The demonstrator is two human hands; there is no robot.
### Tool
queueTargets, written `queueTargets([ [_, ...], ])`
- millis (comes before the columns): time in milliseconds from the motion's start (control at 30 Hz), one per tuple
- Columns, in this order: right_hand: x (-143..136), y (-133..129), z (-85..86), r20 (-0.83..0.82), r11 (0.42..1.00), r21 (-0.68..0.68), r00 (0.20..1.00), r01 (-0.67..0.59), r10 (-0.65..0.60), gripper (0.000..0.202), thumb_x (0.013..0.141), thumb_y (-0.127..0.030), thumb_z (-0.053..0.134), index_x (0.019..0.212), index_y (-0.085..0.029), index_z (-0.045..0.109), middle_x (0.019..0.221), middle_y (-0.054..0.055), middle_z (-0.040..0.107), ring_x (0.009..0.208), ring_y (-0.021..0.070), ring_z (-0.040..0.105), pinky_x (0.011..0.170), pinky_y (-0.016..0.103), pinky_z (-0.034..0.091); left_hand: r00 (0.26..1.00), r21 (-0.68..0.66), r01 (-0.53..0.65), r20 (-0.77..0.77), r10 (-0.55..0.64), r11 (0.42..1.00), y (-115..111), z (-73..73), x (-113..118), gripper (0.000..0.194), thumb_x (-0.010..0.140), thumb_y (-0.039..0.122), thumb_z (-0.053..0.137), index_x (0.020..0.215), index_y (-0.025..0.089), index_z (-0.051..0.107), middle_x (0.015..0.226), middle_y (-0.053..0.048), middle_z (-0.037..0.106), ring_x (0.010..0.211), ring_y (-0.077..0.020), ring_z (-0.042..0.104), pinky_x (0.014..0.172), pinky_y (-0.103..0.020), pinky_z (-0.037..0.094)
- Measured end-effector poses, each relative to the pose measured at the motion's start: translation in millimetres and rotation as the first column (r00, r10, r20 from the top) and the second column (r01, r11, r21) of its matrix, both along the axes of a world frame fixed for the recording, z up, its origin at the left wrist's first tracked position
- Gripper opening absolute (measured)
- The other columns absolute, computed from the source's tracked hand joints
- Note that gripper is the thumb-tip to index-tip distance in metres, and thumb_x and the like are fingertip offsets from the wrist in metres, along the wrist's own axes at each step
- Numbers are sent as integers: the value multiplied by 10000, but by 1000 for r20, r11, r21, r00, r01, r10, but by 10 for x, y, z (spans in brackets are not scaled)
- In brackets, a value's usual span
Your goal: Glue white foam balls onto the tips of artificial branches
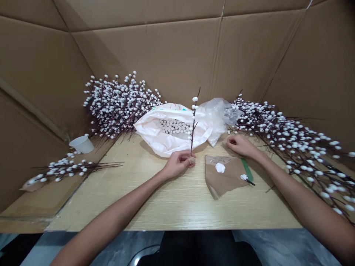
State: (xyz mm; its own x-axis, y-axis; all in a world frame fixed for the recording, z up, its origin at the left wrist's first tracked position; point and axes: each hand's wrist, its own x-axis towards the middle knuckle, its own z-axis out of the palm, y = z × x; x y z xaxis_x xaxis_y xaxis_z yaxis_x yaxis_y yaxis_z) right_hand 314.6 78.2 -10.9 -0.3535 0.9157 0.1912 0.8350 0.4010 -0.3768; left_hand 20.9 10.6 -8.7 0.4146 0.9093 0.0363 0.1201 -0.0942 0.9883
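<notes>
My left hand [181, 163] is closed round the lower end of a dark berry twig [193, 125], which stands upright. Several white berries are on the twig; small side prongs on it are bare. Behind it lies an open white bag [149, 135] with many loose white berries [175, 126] inside. To the right, my right hand [240, 145] is closed in a pinch close to the clear plastic bag [217, 118]. What its fingertips hold, if anything, cannot be made out. Between my forearms lies a piece of brown cardboard [223, 181] with a blob of white paste [220, 168].
A thick pile of white-berried branches [119, 103] fills the back left, another pile [277, 127] the right side. A white cup [82, 144] lies tilted near a small bunch of berry twigs [66, 168]. A black stick [250, 182] with paste rests on the cardboard. Cardboard walls [146, 55] surround the table.
</notes>
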Motion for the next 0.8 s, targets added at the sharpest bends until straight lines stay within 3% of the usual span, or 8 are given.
queueTargets([
  [133,-3,30,-75,-196,992,-92,978,-89,69,380,796,-433,425,519,-204,302,513,-38,284,509,96,285,515,266,207,1000,-19,-22,7,22,1000,-1,-7,1,289,735,348,687,840,86,627,664,-36,637,608,-115,582,625,-240,468],
  [233,11,66,-118,-273,984,-144,960,-106,64,419,808,-479,420,524,-208,273,528,-45,243,510,88,251,501,267,193,999,-21,-25,21,25,999,-12,9,5,290,731,358,696,813,88,629,652,-31,631,594,-108,571,614,-231,459],
  [533,-9,111,-187,-306,985,-134,950,-107,62,346,781,-366,453,513,-196,317,519,-40,290,516,93,282,508,260,207,997,-60,-52,51,55,997,-17,63,-31,340,707,387,731,804,77,631,632,-51,644,570,-115,574,603,-243,464],
  [800,-6,165,-274,-244,992,-76,966,-100,79,388,810,-415,485,507,-186,406,503,-24,388,518,113,358,519,263,239,998,-77,-6,70,12,997,-13,27,-50,357,713,403,731,821,81,621,634,-51,649,567,-116,580,598,-250,471],
])
